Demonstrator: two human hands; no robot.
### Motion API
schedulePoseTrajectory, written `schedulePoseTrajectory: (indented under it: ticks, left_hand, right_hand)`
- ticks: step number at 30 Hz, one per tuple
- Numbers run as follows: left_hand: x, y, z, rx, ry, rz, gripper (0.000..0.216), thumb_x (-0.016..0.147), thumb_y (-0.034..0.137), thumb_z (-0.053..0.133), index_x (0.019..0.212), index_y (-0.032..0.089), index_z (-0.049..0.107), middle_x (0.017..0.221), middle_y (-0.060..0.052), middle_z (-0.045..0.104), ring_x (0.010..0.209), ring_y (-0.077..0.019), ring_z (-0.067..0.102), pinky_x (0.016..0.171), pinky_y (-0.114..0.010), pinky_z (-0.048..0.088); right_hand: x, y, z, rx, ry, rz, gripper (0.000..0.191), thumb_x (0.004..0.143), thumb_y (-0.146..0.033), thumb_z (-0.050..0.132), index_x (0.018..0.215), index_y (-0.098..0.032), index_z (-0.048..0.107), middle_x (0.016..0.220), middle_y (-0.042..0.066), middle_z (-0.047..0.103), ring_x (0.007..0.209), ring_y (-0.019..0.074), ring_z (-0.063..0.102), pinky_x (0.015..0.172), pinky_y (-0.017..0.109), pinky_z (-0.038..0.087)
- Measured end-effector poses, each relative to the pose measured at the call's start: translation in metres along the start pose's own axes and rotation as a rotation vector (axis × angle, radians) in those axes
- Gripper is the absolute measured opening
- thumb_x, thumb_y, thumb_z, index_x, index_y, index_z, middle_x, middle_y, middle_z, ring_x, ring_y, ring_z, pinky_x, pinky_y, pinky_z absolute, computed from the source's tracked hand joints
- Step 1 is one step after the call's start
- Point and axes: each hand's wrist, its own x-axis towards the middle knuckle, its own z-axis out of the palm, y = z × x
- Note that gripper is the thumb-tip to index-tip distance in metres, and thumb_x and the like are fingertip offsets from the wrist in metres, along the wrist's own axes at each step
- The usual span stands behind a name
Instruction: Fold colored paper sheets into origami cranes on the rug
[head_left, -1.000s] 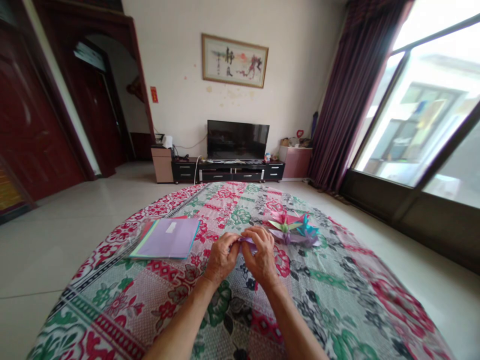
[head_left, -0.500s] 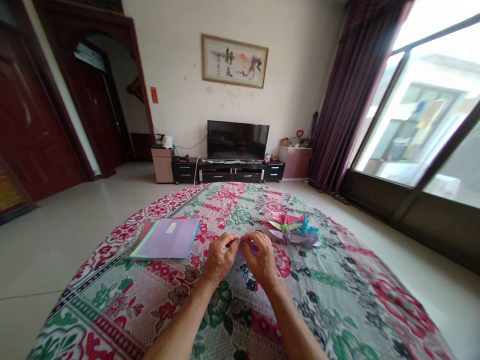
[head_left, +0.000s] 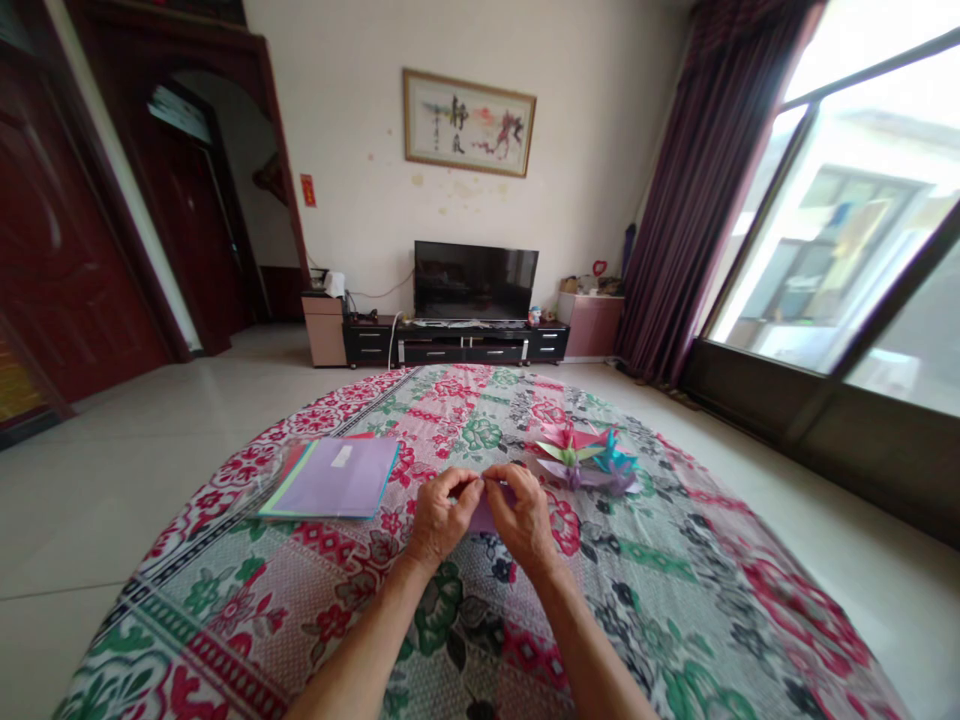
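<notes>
My left hand (head_left: 441, 518) and my right hand (head_left: 525, 515) meet over the middle of a round table with a floral cloth (head_left: 637, 600). Both pinch a small purple piece of folded paper (head_left: 484, 513) between thumb and fingers; most of it is hidden behind the fingers. A stack of coloured paper sheets (head_left: 334, 477), purple on top, lies to the left of my left hand. A cluster of folded paper cranes (head_left: 585, 456) in pink, green, teal and purple sits just beyond my right hand.
Past the table is pale tiled floor (head_left: 150, 430), then a TV (head_left: 475, 280) on a low dark cabinet against the wall. Dark wooden doors stand at the left. A large window (head_left: 840, 220) with purple curtains fills the right side.
Both hands have shifted slightly toward me and their fingertips have drawn closer together on the purple paper, which now hangs lower between them.
</notes>
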Motion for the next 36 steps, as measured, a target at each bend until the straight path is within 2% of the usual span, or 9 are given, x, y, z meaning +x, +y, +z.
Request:
schedulePoseTrajectory:
  ticks: [11,15,18,20,24,28,30,34,36]
  left_hand:
    - [0.0,-0.002,0.0,-0.041,0.018,-0.07,0.02,0.076,0.035,0.054,0.076,0.017,0.065,0.069,-0.002,0.065,0.064,-0.014,0.058,0.062,-0.022,0.044]
    - [0.002,-0.005,0.0,-0.115,0.101,-0.167,0.023,0.075,0.038,0.055,0.069,0.017,0.064,0.061,0.001,0.061,0.058,-0.0121,0.052,0.056,-0.02,0.041]
    - [0.005,-0.011,0.0,-0.208,0.188,-0.249,0.025,0.073,0.04,0.057,0.067,0.016,0.063,0.055,0.003,0.054,0.052,-0.0093,0.046,0.051,-0.019,0.037]
    - [0.007,-0.015,0.0,-0.265,0.219,-0.279,0.025,0.072,0.04,0.058,0.068,0.015,0.063,0.053,0.004,0.051,0.05,-0.0082,0.044,0.05,-0.018,0.036]
    - [0.007,-0.02,0.001,-0.36,0.151,-0.312,0.023,0.07,0.037,0.06,0.07,0.014,0.062,0.052,0.005,0.05,0.049,-0.0073,0.043,0.049,-0.018,0.037]
    - [0.006,-0.016,-0.003,-0.409,0.016,-0.348,0.034,0.067,0.034,0.062,0.094,0.013,0.064,0.059,0.003,0.056,0.05,-0.0081,0.048,0.051,-0.02,0.04]
    - [0.006,-0.014,-0.005,-0.376,-0.048,-0.347,0.039,0.066,0.034,0.064,0.099,0.013,0.065,0.065,0.001,0.061,0.054,-0.0096,0.052,0.054,-0.021,0.042]
    - [0.006,-0.012,-0.006,-0.323,-0.137,-0.332,0.033,0.066,0.037,0.065,0.089,0.014,0.071,0.071,-0.003,0.067,0.063,-0.0139,0.057,0.057,-0.022,0.044]
    - [0.007,-0.013,-0.004,-0.338,-0.085,-0.382,0.031,0.066,0.039,0.065,0.083,0.014,0.072,0.066,-0.002,0.066,0.059,-0.0132,0.056,0.052,-0.021,0.042]
  right_hand:
    - [-0.001,0.0,0.0,0.053,-0.027,0.049,0.013,0.079,-0.023,0.051,0.077,-0.021,0.063,0.077,0.003,0.065,0.078,0.0182,0.058,0.077,0.033,0.043]
    - [-0.003,0.004,0.003,0.248,-0.026,0.219,0.022,0.072,-0.024,0.055,0.092,-0.02,0.062,0.085,0.003,0.066,0.079,0.018,0.059,0.073,0.031,0.046]
    - [-0.003,0.009,0.007,0.54,-0.024,0.417,0.041,0.067,-0.026,0.058,0.107,-0.02,0.054,0.088,0.003,0.064,0.07,0.0154,0.059,0.06,0.026,0.047]
    - [-0.004,0.013,0.008,0.712,-0.029,0.523,0.044,0.067,-0.029,0.06,0.109,-0.02,0.051,0.085,0.003,0.064,0.064,0.0131,0.057,0.054,0.024,0.045]
    - [-0.003,0.019,0.006,0.812,0.026,0.568,0.041,0.067,-0.031,0.064,0.104,-0.02,0.053,0.078,0.0,0.062,0.06,0.0105,0.054,0.054,0.021,0.042]
    - [-0.001,0.023,0.002,0.782,0.034,0.498,0.039,0.069,-0.031,0.063,0.104,-0.02,0.053,0.076,-0.001,0.06,0.061,0.0108,0.054,0.054,0.022,0.043]
    - [0.0,0.022,0.0,0.737,0.007,0.451,0.038,0.069,-0.031,0.062,0.105,-0.02,0.054,0.075,-0.001,0.059,0.06,0.0107,0.054,0.053,0.022,0.042]
    - [0.002,0.018,-0.001,0.687,-0.057,0.416,0.037,0.069,-0.03,0.064,0.104,-0.02,0.055,0.076,-0.001,0.059,0.06,0.0109,0.053,0.052,0.021,0.04]
    - [0.001,0.017,0.0,0.74,-0.032,0.474,0.042,0.069,-0.033,0.065,0.107,-0.021,0.054,0.079,0.0,0.061,0.063,0.0117,0.055,0.055,0.022,0.043]
